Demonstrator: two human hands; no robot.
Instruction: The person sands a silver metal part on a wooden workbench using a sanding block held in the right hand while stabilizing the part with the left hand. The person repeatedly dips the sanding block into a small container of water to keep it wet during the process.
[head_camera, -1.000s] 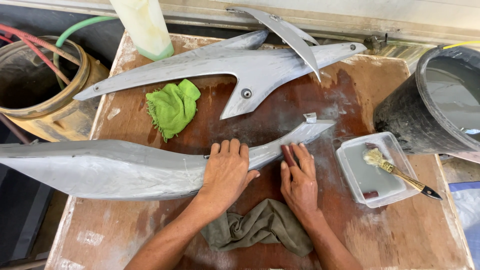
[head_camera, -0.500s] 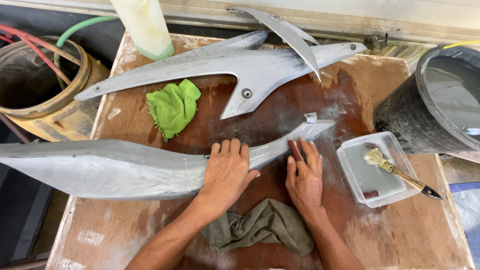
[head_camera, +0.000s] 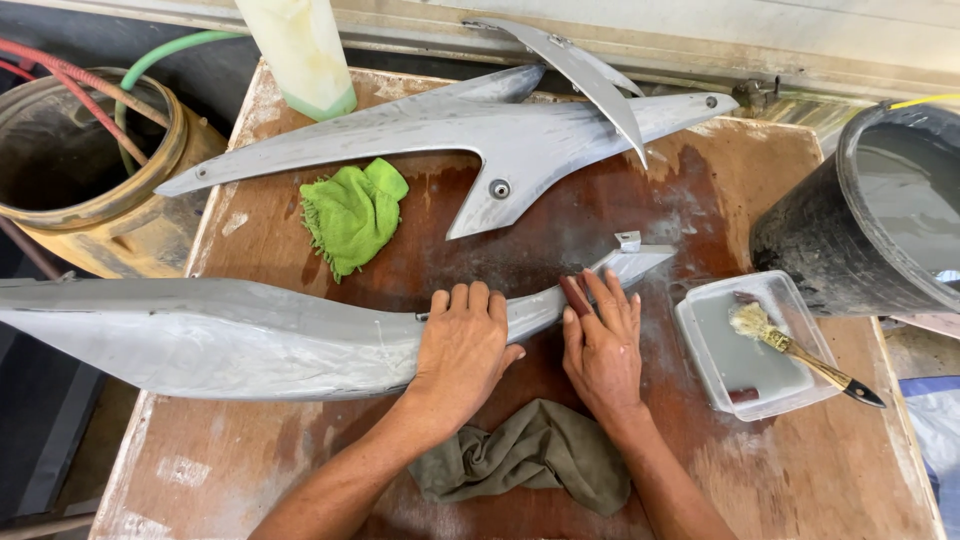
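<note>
- Where the head view looks straight down, a long grey panel (head_camera: 230, 335) lies across the wooden counter (head_camera: 800, 480), its broad end running off the left edge and its narrow tip pointing right.
- Left hand (head_camera: 460, 350) lies flat on the panel's middle, palm down, fingers together; its grip is open and pressing, closed around nothing.
- Right hand (head_camera: 603, 345) sits just beside it at the panel's narrow end, fingers spread over the lower edge, pinning a small dark reddish pad (head_camera: 576, 295) against the grey surface; the grip is flat on the pad, not curled round it.
- Near the wrists, an olive rag (head_camera: 530, 455) lies crumpled on the counter, touching the right forearm.
- Right of the right hand stands a clear tray (head_camera: 700, 340) of cloudy water, with a brush (head_camera: 790, 345) resting in it, bristles in the tray, handle sticking out over the rim to the right.
- Beyond the tray, a black bucket (head_camera: 800, 240) of water stands at the counter's right edge.
- Behind the hands, a second grey panel (head_camera: 480, 130) with forked arms lies across the far side, and a green cloth (head_camera: 350, 212) sits just under it.
- At the far edge stands a pale bottle (head_camera: 300, 55); off the counter's left, a yellow drum (head_camera: 90, 200) holds red and green hoses.
</note>
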